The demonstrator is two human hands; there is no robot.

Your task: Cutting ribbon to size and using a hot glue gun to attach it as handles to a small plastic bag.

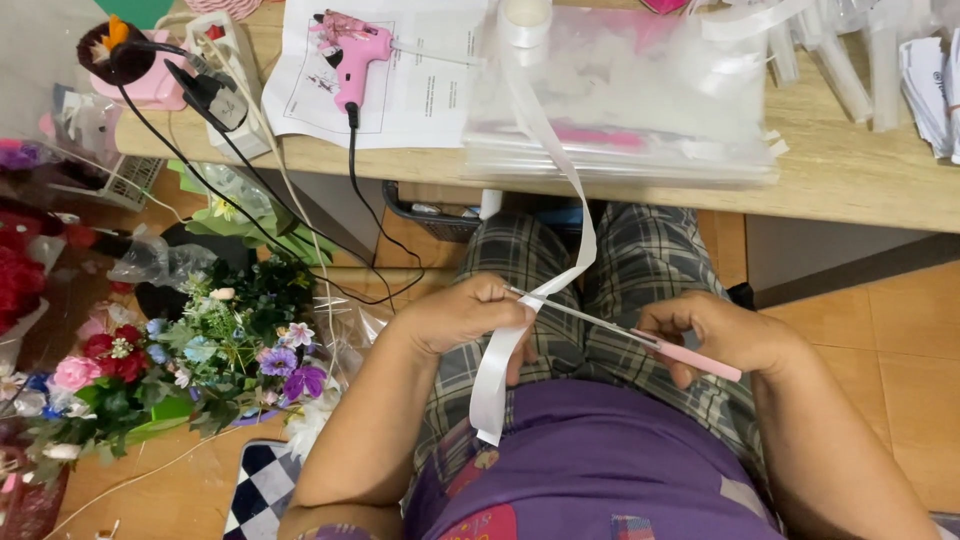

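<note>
While the left hand (465, 315) pinches a white ribbon (497, 375) trailing down from the tabletop (850, 170), the right hand (715, 335) has its grip clamped on pink-handled scissors (640, 337), blades at the ribbon.

You get bright, even, soft light; shadow pools only beneath the wooden table (850, 180). On it, glare whitens the plastic bags (620, 90). Left of the table, the flowers (200, 350) blur slightly.
</note>
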